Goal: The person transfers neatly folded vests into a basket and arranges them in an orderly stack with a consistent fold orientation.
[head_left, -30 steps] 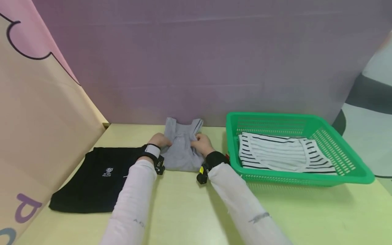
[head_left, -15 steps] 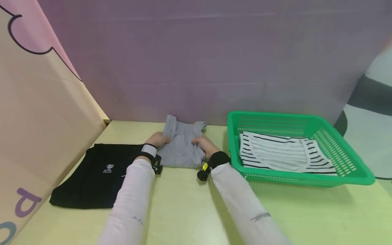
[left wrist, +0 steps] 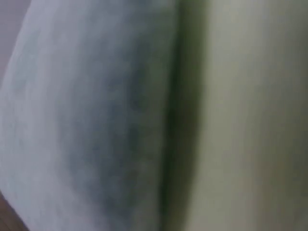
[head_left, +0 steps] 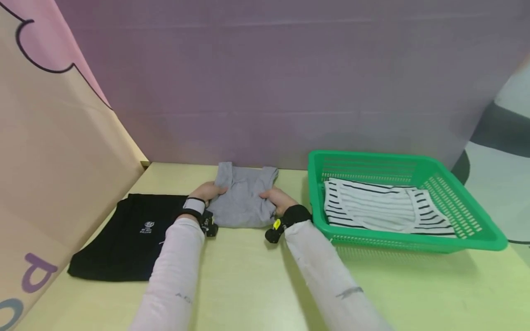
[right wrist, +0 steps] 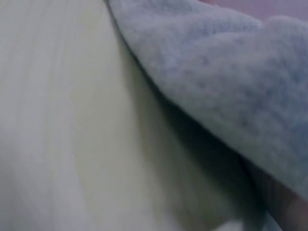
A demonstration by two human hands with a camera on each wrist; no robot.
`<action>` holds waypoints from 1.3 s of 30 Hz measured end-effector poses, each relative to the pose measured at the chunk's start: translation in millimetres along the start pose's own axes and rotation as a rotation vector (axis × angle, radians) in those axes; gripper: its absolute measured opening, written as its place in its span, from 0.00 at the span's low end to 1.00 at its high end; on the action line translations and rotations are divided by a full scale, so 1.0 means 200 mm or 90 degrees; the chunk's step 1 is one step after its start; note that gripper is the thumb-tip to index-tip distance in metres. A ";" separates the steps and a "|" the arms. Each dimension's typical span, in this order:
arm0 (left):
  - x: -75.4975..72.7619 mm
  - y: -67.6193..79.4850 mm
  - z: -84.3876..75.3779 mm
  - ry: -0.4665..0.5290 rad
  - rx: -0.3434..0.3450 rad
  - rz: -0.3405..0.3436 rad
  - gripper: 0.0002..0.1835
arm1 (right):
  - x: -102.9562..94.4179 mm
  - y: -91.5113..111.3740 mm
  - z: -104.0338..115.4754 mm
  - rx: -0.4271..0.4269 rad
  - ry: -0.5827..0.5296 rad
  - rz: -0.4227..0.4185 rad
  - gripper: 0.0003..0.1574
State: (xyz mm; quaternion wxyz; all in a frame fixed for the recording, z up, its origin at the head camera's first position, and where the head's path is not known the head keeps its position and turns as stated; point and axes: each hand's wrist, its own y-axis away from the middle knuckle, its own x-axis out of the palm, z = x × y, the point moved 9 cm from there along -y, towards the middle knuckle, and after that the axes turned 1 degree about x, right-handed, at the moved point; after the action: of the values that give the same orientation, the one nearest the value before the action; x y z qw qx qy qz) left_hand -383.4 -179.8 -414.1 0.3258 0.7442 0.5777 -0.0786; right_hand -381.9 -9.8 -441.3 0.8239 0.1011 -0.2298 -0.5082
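A folded grey garment [head_left: 244, 197] with two strap-like upper corners lies at the back middle of the table. At its left edge my left hand [head_left: 211, 190] grips the cloth, thumb on top and the other fingers hidden underneath. My right hand [head_left: 278, 198] grips the right edge in the same way. Blurred grey cloth [left wrist: 86, 115] fills the left of the left wrist view. In the right wrist view the lower edge of the grey cloth [right wrist: 216, 82] stands a little off the table, with a dark gap under it.
Left of the grey garment lies a folded black garment [head_left: 124, 243] with a small white print. To the right stands a green plastic basket [head_left: 472, 193] holding a folded black-and-white striped garment [head_left: 381, 207]. A grey-purple curtain [head_left: 248, 82] hangs behind the pale table [head_left: 256, 280].
My left hand has moved slightly left, drawing the garment's left side outward. My right hand's fingers have slipped under the right edge. The cloth now lies wider and flatter.
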 end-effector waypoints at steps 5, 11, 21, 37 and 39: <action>-0.04 -0.33 0.23 0.040 0.037 -0.005 0.41 | -0.03 -0.05 -0.02 -0.025 -0.009 -0.016 0.43; -0.02 -0.28 0.25 0.099 -0.015 -0.003 0.41 | -0.02 -0.06 -0.03 -0.040 0.015 -0.023 0.43; 0.03 0.07 0.01 0.164 -0.027 0.000 0.35 | -0.02 -0.06 -0.04 -0.051 0.020 -0.012 0.46; -0.05 -0.04 0.00 0.077 0.001 0.002 0.32 | -0.18 -0.30 -0.14 -0.128 -0.033 0.073 0.55; -0.06 -0.03 0.00 0.082 0.004 0.005 0.31 | -0.16 -0.30 -0.14 -0.116 -0.031 0.061 0.54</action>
State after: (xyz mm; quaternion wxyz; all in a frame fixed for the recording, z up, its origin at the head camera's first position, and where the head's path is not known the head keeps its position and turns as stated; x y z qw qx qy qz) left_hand -393.4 -187.5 -410.8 0.2862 0.7508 0.5944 -0.0312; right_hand -427.5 -11.4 -498.7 0.8471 0.0020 -0.2069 -0.4895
